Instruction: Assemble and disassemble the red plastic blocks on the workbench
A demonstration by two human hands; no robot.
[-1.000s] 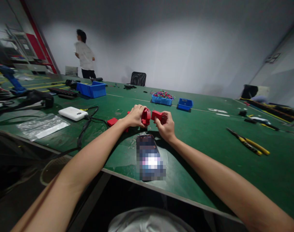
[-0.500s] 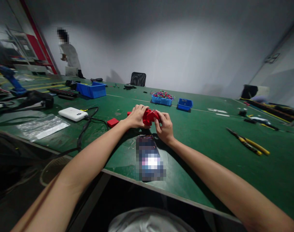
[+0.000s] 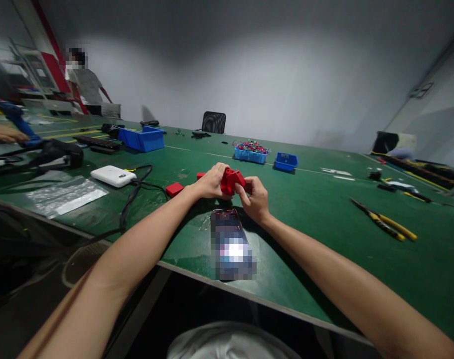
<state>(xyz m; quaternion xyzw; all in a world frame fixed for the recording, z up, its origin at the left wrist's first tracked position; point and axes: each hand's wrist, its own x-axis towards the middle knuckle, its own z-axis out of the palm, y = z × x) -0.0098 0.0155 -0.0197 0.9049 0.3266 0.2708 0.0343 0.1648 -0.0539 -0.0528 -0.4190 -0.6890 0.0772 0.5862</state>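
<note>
Parts (image 3: 228, 185), red and blocky, meet mid-view above the green tabletop (image 3: 316, 214); from here I cannot tell whether they are locked together. I have the left hand (image 3: 213, 180) grasping them from nine o'clock and the right hand (image 3: 256, 197) pinching them from three. At six lies a phone (image 3: 232, 244), its screen blurred; at nine, a loose red block (image 3: 174, 189), then a white device (image 3: 112, 175). I see a faint sheen on the surface and a thin pale seam across it. Pliers (image 3: 383, 219) lie just past three, and a blue bin (image 3: 249, 155) heaped with colourful bits stands at one. Beyond, just before twelve, a black chair (image 3: 214, 122) stands before an unevenly lit grey wall (image 3: 305, 75). At ten I see a person (image 3: 87, 87) in a pale top; another person's hand (image 3: 4, 132) shows between nine and ten.
</note>
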